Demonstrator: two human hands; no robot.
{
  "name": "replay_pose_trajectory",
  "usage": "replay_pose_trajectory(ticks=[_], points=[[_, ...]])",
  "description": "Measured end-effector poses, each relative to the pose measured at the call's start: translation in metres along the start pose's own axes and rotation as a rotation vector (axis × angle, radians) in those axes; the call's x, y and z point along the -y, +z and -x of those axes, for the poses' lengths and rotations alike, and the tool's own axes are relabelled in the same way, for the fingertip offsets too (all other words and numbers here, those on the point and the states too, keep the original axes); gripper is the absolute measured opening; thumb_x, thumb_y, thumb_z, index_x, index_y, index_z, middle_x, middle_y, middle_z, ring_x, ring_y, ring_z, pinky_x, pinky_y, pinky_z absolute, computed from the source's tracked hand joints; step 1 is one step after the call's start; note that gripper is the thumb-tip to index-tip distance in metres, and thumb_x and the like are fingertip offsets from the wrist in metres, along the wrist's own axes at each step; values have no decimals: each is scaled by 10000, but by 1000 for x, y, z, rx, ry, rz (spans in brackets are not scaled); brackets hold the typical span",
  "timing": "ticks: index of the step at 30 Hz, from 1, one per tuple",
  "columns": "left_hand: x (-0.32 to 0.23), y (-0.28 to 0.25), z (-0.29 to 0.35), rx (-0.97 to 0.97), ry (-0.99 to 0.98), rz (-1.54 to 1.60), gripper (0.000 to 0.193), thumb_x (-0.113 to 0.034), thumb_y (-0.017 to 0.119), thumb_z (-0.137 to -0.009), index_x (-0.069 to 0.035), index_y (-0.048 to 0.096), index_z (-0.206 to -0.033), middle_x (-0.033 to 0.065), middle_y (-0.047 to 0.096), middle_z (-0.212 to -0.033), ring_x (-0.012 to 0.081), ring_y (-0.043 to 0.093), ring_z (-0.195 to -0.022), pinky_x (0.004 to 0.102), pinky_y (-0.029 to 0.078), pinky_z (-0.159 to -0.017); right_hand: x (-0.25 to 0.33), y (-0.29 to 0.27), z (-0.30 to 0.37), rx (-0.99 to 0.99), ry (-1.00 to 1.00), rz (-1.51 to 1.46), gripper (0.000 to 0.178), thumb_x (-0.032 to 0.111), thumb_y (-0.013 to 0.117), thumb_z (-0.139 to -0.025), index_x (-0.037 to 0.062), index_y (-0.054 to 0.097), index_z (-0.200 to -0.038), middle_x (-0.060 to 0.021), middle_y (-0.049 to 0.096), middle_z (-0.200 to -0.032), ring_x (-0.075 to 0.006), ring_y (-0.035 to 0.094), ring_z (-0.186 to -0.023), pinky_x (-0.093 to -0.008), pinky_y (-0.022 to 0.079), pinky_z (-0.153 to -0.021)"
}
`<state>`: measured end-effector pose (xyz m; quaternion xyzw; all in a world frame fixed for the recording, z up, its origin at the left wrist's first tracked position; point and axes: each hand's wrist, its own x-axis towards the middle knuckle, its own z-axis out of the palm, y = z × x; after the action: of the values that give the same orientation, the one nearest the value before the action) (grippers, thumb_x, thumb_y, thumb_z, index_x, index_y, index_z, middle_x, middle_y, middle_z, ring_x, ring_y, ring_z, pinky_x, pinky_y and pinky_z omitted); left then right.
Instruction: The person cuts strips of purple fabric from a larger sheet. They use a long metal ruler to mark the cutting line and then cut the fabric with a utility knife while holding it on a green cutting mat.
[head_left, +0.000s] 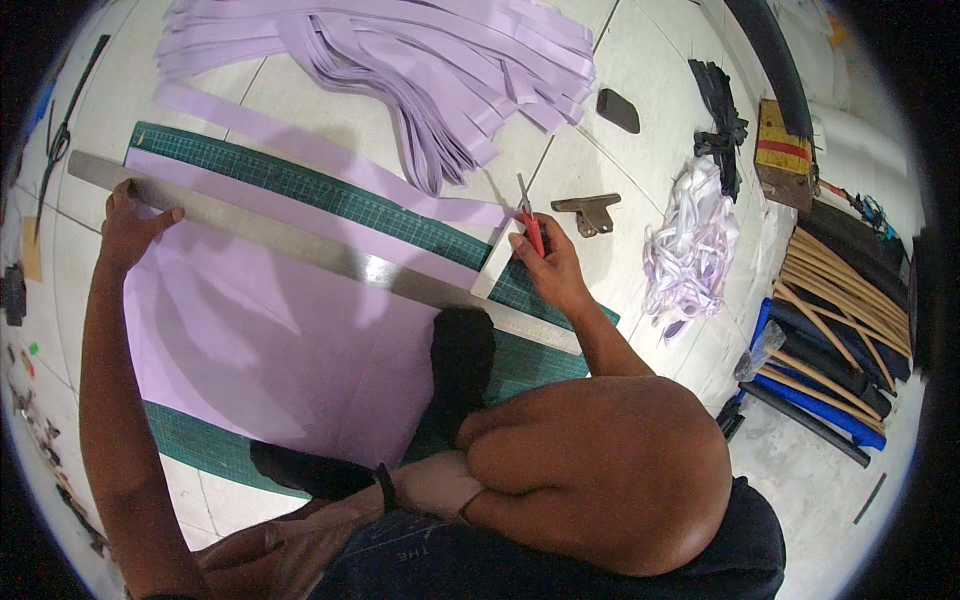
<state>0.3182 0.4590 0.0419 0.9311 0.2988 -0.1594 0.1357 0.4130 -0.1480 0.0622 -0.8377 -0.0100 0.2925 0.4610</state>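
Lilac sheet (260,330) on a green cutting mat (330,190): left hand (135,225) presses fingers spread on a steel ruler (300,245), right hand (550,265) grips a red-handled knife (530,225).

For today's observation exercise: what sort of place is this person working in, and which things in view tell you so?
Probably a floor-level craft or sewing workshop: a green cutting mat on floor tiles, a long steel ruler across lilac sheet material, and a heap of cut lilac strips.
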Motion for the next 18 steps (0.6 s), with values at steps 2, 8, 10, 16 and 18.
replay_pose_trajectory(ticks=[2, 8, 10, 16, 18], points=[[-2, 0, 3, -10, 0, 12, 1111, -536, 880, -647, 27, 336, -1435, 270, 432, -1405, 419, 481, -1288, 495, 445, -1055, 4, -3, 1, -22, 25, -14, 398, 239, 665, -965, 8, 539, -1262, -75, 591, -1026, -136, 555, -915, -291, 489, -810], [17, 1, -8, 33, 43, 84, 1084, -514, 880, -659, 55, 360, -1422, 269, 433, -1403, 402, 479, -1292, 472, 435, -1067, 14, -26, 4, -256, -269, 425, 371, 181, 686, -934, 29, 587, -1258, -145, 557, -1094, -202, 584, -997, -318, 517, -827], [22, -1, -14, 71, 21, 167, 1047, -500, 875, -673, 59, 387, -1411, 269, 437, -1397, 396, 479, -1289, 458, 425, -1076, 33, -25, 1, -325, -356, 561, 374, 159, 678, -924, 33, 584, -1263, -144, 554, -1071, -233, 587, -977, -360, 509, -842], [47, -4, -14, -94, 209, 34, 745, -394, 868, -710, -44, 544, -1282, 174, 553, -1264, 337, 535, -1208, 433, 466, -1009, 114, 43, -44, -58, -341, 361, 397, 295, 565, -987, 33, 497, -1276, -146, 606, -987, -198, 591, -870, -347, 478, -776], [31, -5, -10, -125, 145, 6, 762, -405, 877, -690, -60, 541, -1281, 161, 564, -1247, 327, 544, -1197, 440, 478, -989, 154, 82, -60, 115, -275, 312, 428, 330, 561, -994, 38, 471, -1293, -157, 633, -930, -225, 625, -828, -365, 490, -755]])
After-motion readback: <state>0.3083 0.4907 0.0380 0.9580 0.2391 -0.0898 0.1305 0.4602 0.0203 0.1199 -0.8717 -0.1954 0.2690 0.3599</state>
